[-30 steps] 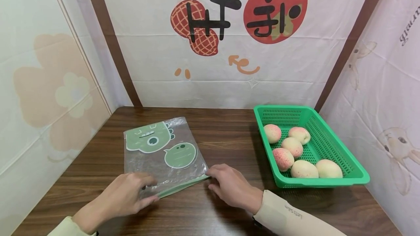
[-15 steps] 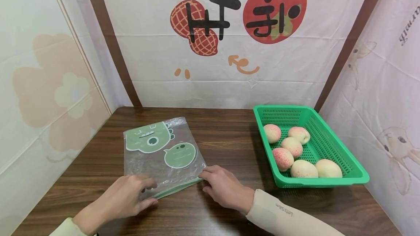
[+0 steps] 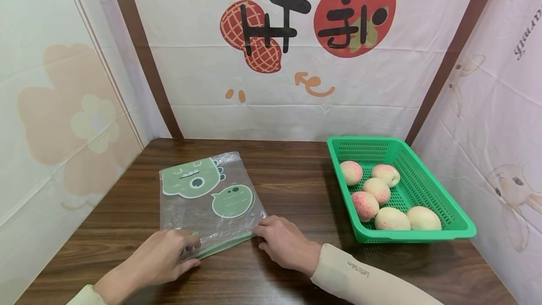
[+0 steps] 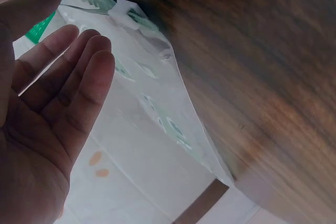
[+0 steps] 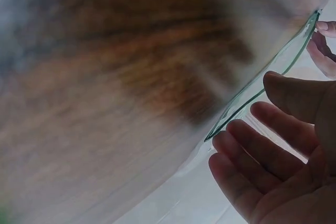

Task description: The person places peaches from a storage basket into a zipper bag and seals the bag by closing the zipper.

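Wooden table [image 3: 292, 178] | basket [image 3: 423, 236] of peaches [image 3: 376, 190] right of bag [image 3: 213, 199] | left hand [image 3: 167, 255], right hand [image 3: 283, 244]: fingers [image 4: 86, 98] spread

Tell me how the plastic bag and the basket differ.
Look: the bag is see-through with green cartoon prints; the basket is solid green with perforated sides.
Pose: the bag lies flat, while the basket stands upright, open at the top.
Contents: nothing shows inside the bag; the basket holds six peaches.
Hands: both hands are at the bag's near edge; neither touches the basket.
Shared: both rest on the wooden table.
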### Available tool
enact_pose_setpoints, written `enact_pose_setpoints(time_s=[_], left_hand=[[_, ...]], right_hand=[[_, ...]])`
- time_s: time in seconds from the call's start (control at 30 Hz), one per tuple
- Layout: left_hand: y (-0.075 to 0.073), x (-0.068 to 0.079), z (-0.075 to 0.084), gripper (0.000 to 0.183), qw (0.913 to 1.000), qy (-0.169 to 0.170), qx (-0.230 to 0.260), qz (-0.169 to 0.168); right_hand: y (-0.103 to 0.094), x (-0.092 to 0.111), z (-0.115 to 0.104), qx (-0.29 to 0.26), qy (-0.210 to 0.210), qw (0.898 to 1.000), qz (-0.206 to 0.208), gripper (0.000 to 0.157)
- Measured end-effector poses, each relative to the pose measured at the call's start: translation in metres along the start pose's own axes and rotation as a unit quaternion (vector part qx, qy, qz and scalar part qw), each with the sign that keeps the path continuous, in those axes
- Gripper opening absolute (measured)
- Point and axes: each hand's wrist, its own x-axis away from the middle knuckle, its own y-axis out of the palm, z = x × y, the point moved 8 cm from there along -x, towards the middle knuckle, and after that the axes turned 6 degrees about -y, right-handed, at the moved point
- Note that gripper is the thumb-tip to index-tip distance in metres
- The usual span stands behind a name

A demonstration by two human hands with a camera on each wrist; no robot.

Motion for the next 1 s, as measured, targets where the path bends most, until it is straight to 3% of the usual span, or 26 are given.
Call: enact_pose_setpoints(time_s=[0.63,1.0], left_hand=[[0.013,0.004,-0.006,0.033,0.9973,-0.028,0.028,-0.061],[0.015,0.002,-0.001,0.031,0.9977,-0.016,0.030,-0.059]], right_hand=[[0.004,-0.002,-0.001,0.024,0.015,0.999,-0.030,0.011],[0.002,0.000,0.000,0.032,0.020,0.999,-0.027,0.008]])
